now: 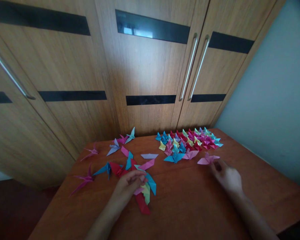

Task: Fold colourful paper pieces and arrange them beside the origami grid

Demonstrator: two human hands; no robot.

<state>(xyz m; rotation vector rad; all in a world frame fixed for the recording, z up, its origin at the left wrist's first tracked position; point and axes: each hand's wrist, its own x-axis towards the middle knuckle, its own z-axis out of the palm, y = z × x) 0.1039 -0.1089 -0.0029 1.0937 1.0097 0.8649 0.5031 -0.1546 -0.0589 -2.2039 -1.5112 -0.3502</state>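
At the right of the table, my right hand pinches the near end of a pink origami crane, which is low over the tabletop. My left hand is over a loose pile of flat folded paper pieces, its fingers curled together; whether it grips a piece is hidden. Around it show a red piece, a yellow piece, a blue piece and a pink piece. A lilac piece lies just beyond.
Tight rows of coloured origami cranes stand at the back right of the wooden table. Looser cranes lie left, including a magenta crane and a blue crane. A wooden wardrobe rises behind; a pale wall borders the right.
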